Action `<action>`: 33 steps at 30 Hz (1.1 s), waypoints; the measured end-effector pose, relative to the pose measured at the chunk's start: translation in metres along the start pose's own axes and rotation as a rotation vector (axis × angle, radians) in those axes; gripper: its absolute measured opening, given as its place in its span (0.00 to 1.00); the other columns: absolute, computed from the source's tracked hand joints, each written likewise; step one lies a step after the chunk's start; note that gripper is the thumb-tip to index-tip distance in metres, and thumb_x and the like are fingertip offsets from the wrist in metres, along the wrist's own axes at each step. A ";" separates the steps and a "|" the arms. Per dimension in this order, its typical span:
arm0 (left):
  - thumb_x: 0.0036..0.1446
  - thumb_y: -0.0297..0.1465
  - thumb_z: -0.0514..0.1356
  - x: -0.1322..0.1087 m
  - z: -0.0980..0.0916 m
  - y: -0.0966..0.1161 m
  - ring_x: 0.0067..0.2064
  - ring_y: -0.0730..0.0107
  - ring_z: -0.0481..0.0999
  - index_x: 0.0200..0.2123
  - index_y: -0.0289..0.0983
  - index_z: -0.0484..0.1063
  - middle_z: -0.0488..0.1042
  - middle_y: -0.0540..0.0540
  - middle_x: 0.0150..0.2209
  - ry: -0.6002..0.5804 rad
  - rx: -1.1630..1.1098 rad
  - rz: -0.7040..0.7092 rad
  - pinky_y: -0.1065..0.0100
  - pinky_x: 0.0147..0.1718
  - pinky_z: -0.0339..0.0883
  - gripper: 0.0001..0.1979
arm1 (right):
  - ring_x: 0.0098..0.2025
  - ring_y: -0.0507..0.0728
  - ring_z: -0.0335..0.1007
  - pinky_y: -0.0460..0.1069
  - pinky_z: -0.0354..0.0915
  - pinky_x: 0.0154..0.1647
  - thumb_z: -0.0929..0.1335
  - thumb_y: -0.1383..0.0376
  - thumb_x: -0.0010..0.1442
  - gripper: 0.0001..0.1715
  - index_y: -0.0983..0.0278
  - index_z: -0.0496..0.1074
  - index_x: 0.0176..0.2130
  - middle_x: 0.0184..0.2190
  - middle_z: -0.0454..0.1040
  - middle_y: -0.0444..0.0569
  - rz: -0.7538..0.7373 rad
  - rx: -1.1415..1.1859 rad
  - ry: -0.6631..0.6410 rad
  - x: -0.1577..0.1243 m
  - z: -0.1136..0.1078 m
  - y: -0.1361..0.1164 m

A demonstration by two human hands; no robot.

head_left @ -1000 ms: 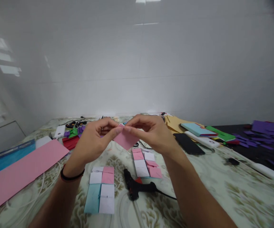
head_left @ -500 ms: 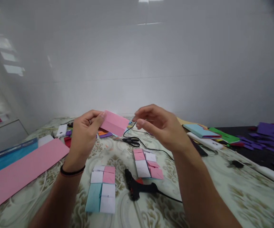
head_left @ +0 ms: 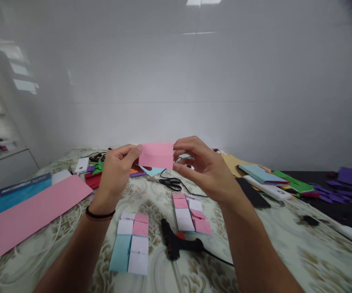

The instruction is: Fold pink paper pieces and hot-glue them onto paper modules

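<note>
Both hands pinch a folded pink paper (head_left: 157,155) above the table (head_left: 286,244): the left hand (head_left: 115,175) grips its left edge, the right hand (head_left: 203,171) its right edge. Below lie a black glue gun (head_left: 179,243) and scissors (head_left: 170,183).

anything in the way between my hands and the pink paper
Nothing visible does. The left hand pinches the pink paper at its left edge and the right hand at its right edge. They hold it in the air above the scissors on the table.
</note>
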State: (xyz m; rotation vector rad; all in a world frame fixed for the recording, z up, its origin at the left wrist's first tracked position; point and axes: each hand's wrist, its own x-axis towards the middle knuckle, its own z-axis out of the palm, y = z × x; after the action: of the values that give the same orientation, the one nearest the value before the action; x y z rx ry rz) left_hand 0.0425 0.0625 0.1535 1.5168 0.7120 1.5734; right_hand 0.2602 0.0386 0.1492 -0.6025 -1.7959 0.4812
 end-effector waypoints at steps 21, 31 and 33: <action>0.64 0.59 0.56 -0.098 0.000 -0.061 0.33 0.63 0.83 0.40 0.34 0.79 0.82 0.41 0.33 -0.475 -0.052 -0.509 0.64 0.37 0.76 0.32 | 0.56 0.61 0.74 0.53 0.72 0.46 0.72 0.62 0.65 0.11 0.56 0.83 0.47 0.55 0.75 0.53 0.431 -0.106 -0.131 -0.102 0.026 0.010; 0.59 0.39 0.68 -0.125 -0.018 -0.096 0.30 0.67 0.77 0.37 0.33 0.81 0.81 0.46 0.29 -0.313 0.191 -0.553 0.70 0.30 0.68 0.13 | 0.55 0.58 0.75 0.50 0.74 0.45 0.70 0.62 0.67 0.14 0.56 0.82 0.51 0.60 0.72 0.54 0.588 0.058 -0.164 -0.146 0.060 0.033; 0.57 0.39 0.69 -0.124 -0.020 -0.095 0.28 0.68 0.76 0.32 0.33 0.81 0.80 0.47 0.26 -0.280 0.193 -0.575 0.70 0.29 0.68 0.13 | 0.61 0.59 0.72 0.55 0.69 0.58 0.66 0.66 0.70 0.18 0.54 0.81 0.54 0.62 0.73 0.53 0.530 0.064 -0.198 -0.152 0.057 0.035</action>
State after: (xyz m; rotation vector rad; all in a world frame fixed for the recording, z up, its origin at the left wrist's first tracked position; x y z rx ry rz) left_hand 0.0314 0.0081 0.0062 1.4558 1.0433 0.8661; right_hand 0.2482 -0.0291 -0.0016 -1.0209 -1.7880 0.9817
